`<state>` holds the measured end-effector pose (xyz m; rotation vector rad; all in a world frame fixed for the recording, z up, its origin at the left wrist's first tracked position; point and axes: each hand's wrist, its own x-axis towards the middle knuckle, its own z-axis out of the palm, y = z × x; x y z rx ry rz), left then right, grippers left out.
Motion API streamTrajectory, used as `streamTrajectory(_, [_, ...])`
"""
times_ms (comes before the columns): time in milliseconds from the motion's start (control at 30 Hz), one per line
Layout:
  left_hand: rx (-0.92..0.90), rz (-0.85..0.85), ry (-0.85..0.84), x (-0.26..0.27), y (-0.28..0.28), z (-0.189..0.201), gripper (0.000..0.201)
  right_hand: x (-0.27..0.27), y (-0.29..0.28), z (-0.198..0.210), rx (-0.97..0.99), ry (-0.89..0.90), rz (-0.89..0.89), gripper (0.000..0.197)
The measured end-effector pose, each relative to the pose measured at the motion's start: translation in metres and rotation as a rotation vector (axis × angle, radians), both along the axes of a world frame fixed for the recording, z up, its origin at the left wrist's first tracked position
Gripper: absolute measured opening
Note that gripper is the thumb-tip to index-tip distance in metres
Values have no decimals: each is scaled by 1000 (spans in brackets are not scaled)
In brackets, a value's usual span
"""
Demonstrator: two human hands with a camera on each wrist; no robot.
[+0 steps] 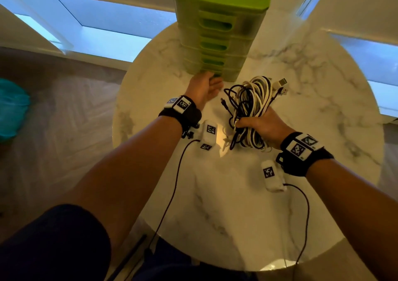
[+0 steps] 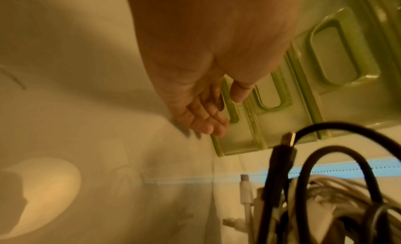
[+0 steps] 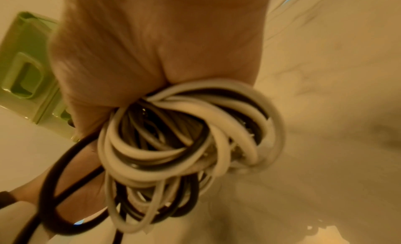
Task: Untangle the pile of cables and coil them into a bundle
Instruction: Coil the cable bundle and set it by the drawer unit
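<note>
A coiled bundle of white and black cables (image 1: pixel 251 106) is held over the round marble table (image 1: pixel 301 194). My right hand (image 1: pixel 260 125) grips the bundle at its middle, fingers wrapped round the loops (image 3: pixel 173 144). USB plugs (image 1: pixel 280 86) stick out at the bundle's far end. My left hand (image 1: pixel 204 86) reaches forward with straight fingers (image 2: pixel 206 122) at the bottom drawer handle of the green drawer tower (image 1: pixel 217 43). It holds nothing. Black cable loops (image 2: pixel 325 179) and a plug show beside it in the left wrist view.
The green drawer tower (image 2: pixel 303 76) stands at the table's far middle. Thin black leads (image 1: pixel 172 194) run from the wrist cameras toward me. Windows at floor level lie beyond the table. A teal object (image 1: pixel 13 110) lies on the floor at left.
</note>
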<state>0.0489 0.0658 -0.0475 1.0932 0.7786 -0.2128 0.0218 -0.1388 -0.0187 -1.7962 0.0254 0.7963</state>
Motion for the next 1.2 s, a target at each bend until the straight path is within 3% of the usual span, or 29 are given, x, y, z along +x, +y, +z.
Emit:
streamTrajectory(300, [-23,46,38,-44,-3,2,28,-18,-16,18,36,56,-1,33])
streamTrajectory(500, [-22,25,124,-103,-4,10,54,-35,1,42,78,70,6,32])
streamTrajectory(867, [37,-83,213,-183,-9,17,42,-53,64,50,57,157,-69,25])
streamTrajectory(967, [171,-204,199,-187,0,24,46,-47,83,46,-2,204,-91,24])
streamTrajectory(1067, [549,-307,157,-192,21,23,40,-40,99,38,-22,296,-85,24])
streamTrajectory(1200, [809,-218,14,-189,47,8,21,-33,116,27,-40,422,-25,29])
